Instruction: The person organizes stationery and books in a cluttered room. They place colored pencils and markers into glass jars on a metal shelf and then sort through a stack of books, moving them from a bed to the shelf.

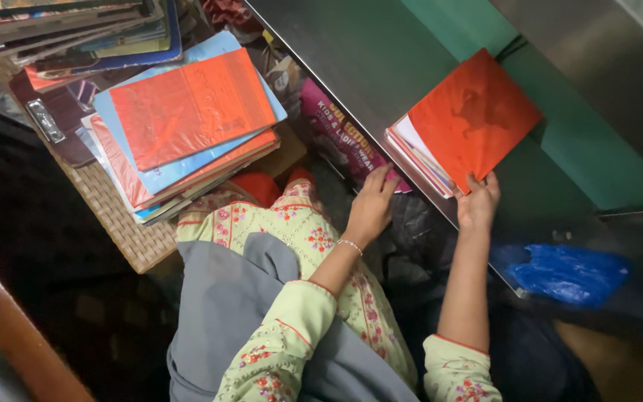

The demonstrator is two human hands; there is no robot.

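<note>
1. Nearest the camera: a lap in a pale green embroidered garment (299, 231) w/ a grey cloth (240, 298) draped over it. Both forearms are extended fwd from there.
2. Left hand (370, 208): laid on the edge of a pink printed bag (340, 134) wedged beside the steel shelf (351, 52). Fingers (382, 179) are lightly curled and close together on the bag; whether anything is pinched can't be told. A thin bracelet (350, 244) is worn at the wrist.
3. Right hand (478, 205): the near corner of an orange book (474, 119) is pinched, fingers on top, thumb side hidden under the cover.
4. The orange book is lying atop a small stack of books (414, 152) on the shelf, at its front edge, tilted relative to the edge.
5. Progress, as judged: only a few books are on the shelf so far. A much bigger pile of books (180, 126), orange- and blue-covered, is left on the woven mat (128, 223) to the left, w/ another stack (76, 30) behind it. Most of the moving looks undone.
6. A blue plastic bag (567, 272) is lying crumpled on a lower surface at right.
7. Hard to make out: the dark floor area at left, the dark stuff under the hands, how many books are in the small stack, and the far stack, which is cut off by the frame top.
</note>
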